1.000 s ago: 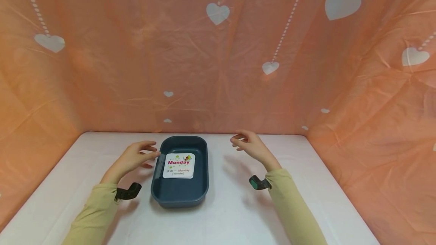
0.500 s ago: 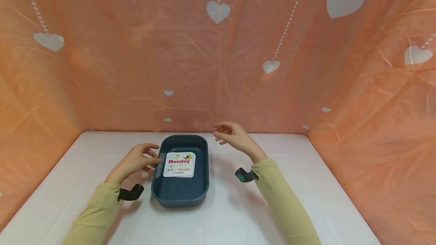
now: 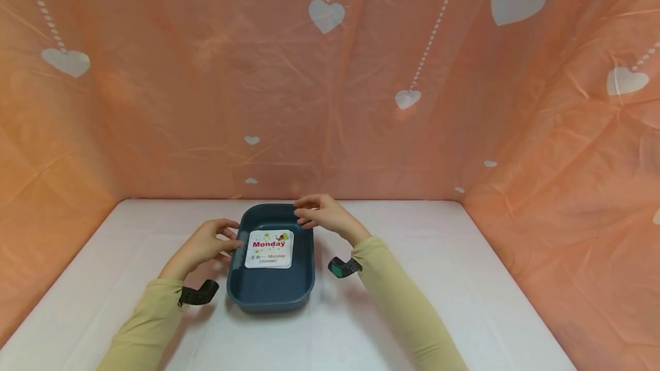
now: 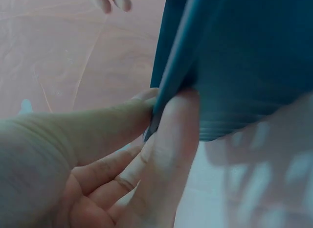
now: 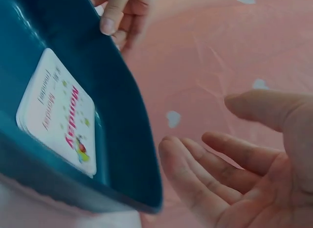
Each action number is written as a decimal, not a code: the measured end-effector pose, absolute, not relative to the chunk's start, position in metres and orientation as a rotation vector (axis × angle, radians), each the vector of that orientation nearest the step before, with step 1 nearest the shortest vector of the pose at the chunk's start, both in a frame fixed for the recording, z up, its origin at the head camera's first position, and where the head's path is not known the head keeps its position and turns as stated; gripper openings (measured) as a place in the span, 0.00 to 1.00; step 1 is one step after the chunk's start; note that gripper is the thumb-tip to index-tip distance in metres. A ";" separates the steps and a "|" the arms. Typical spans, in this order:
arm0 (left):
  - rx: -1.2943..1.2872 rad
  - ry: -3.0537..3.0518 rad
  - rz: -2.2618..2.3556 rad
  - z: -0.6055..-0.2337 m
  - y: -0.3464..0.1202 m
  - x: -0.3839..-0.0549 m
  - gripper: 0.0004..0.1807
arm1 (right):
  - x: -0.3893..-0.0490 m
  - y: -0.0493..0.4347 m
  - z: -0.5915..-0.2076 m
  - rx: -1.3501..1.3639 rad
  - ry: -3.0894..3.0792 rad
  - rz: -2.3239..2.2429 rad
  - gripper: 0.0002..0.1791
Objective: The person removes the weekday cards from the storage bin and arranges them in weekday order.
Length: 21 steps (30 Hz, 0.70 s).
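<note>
At the left hand (image 3: 206,245): pinching the left long rim of the blue tray (image 3: 270,289), forefinger against the outer wall, thumb across from it. At the right hand (image 3: 330,216): holding nothing, fingers loosely spread, thumb well apart from them; just beside the tray's far-right corner, with a narrow gap to the rim in the right wrist view.

Between both hands: the tray, on the white counter (image 3: 454,273), left of middle. Long axis running near to far, away from the person. In contact with the left hand, so nearer to that one; from the right hand, leftward and back toward the person.

Inside the tray: stack of cards (image 3: 269,249), about the middle, face up, touching neither hand. Print upright for the person: "Monday" in large pink-red letters, then Chinese characters, too small to read surely, beside a smaller "Monday", then bracketed phonetics. Also stars and a small colourful figure. No brand in sight.

Farther out: black wrist devices (image 3: 200,292), yellowish sleeves (image 3: 139,319), then orange curtain (image 3: 361,130) with white hearts (image 3: 327,16).
</note>
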State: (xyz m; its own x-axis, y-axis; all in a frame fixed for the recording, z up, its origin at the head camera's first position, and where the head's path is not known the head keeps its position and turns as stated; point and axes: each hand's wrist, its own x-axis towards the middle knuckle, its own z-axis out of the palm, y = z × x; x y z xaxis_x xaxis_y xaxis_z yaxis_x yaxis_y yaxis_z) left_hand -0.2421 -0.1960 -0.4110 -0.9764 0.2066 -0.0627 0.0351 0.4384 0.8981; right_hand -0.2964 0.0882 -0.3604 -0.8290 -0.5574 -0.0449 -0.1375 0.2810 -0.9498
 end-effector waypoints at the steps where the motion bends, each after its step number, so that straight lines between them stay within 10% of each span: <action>1: 0.210 2.518 1.571 -0.411 -0.196 -0.242 0.29 | -0.296 0.085 -0.362 -0.617 2.176 -1.555 0.21; 21: 0.194 2.479 1.589 -0.411 -0.195 -0.241 0.28 | -0.306 0.053 -0.387 -0.513 2.242 -1.369 0.22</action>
State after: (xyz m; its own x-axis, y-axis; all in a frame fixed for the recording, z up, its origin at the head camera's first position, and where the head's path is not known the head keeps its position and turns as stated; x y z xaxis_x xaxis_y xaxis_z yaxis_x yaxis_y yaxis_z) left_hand -0.2405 -0.1951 -0.4109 -0.9733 0.2113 -0.0892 0.0072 0.4167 0.9090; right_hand -0.3058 0.0532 -0.3874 -0.8243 -0.5332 -0.1901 -0.0746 0.4353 -0.8972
